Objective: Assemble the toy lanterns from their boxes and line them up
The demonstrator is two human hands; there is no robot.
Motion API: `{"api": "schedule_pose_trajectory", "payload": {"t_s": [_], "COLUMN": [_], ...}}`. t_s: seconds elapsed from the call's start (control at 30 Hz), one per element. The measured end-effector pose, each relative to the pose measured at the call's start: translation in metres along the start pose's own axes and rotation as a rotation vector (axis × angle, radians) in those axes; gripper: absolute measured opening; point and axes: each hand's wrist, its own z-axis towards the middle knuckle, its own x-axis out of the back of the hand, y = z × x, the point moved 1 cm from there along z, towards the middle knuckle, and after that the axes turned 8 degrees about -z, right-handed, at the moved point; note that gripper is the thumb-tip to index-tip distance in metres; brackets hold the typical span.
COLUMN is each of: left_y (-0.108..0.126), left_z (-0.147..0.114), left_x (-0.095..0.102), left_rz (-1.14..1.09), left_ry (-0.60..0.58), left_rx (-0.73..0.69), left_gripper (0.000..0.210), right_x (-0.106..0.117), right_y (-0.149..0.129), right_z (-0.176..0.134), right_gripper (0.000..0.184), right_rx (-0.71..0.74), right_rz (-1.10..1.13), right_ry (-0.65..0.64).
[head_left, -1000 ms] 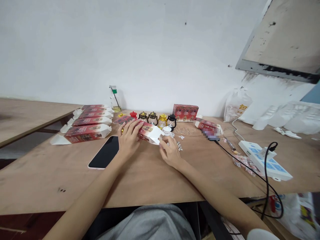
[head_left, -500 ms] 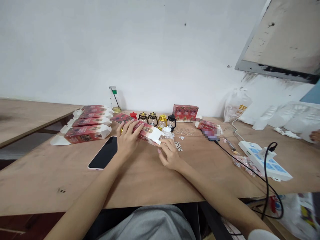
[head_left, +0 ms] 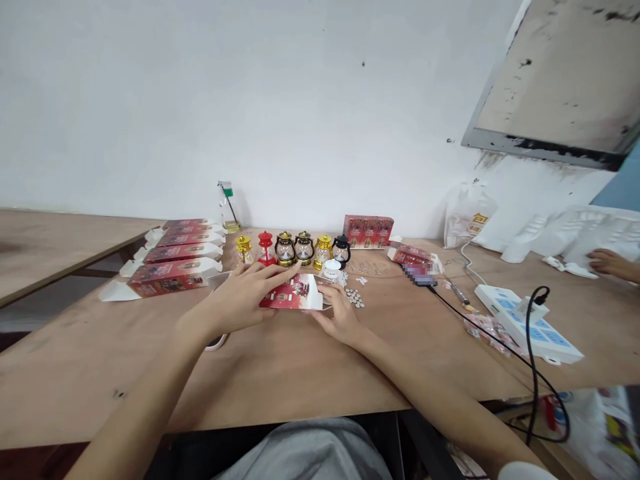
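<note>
A red and white printed carton [head_left: 287,297] lies between my hands, close above the table. My left hand [head_left: 245,293] is closed over its left end, fingers across the top. At its right end, my right hand [head_left: 341,313] grips the white end flap with thumb and fingers. Just beyond stand several miniature lanterns: a red lantern [head_left: 265,248], bronze ones, a black lantern [head_left: 342,251], gold ones and a white lantern [head_left: 332,270]. Small round silvery pieces [head_left: 355,297] lie right of my right hand. A phone [head_left: 217,342] is mostly hidden beneath my left forearm.
Several open-flapped cartons [head_left: 170,275] lie in a row at left. A printed box [head_left: 369,231] stands against the wall. Right are another carton [head_left: 413,256], a screwdriver-like tool [head_left: 460,293], a power strip [head_left: 530,323] with black cable, white bags, and another person's hand [head_left: 613,263].
The carton has turned to show another printed face and come nearer level, uncovering the lanterns behind it. My left hand has shifted over its left end. Another person's hand reaches further in at right.
</note>
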Motion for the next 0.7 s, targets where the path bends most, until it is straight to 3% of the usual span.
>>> {"api": "schedule_pose_trajectory", "payload": {"t_s": [0.13,0.2,0.3,0.43,0.53,0.63,0.7], "left_y": [0.007,0.017,0.031,0.03,0.024,0.026,0.029], "left_z": [-0.008,-0.011,-0.016,-0.021,-0.024,-0.028,-0.033], "left_x": [0.008,0.005,-0.006,-0.024,-0.035,-0.041,-0.046], "left_rz": [0.048,0.069,0.098,0.164,0.152,0.111,0.077], "left_ry": [0.051,0.078,0.094,0.096,0.027,-0.09,-0.165], "left_rx": [-0.06,-0.059,-0.057,-0.016,-0.036,-0.069,-0.077], "left_gripper": [0.05,0.054,0.081,0.073,0.064,0.068,0.071], "right_x": [0.001,0.001,-0.003,-0.01,-0.014,-0.013,-0.009], "right_y": [-0.011,-0.015,-0.019,-0.02,-0.018,-0.013,-0.009], "right_z": [0.003,0.006,0.008,0.009,0.006,0.003,0.002], "right_gripper": [0.042,0.041,0.045,0.046,0.041,0.048,0.055], "right_rx": [-0.408,-0.577,-0.741,-0.865,-0.915,-0.923,-0.855], "right_rz": [0.248,0.419,0.72,0.914,0.893,0.591,0.357], "right_ry": [-0.064,-0.088,-0.096,-0.134,-0.166,-0.095,-0.147]}}
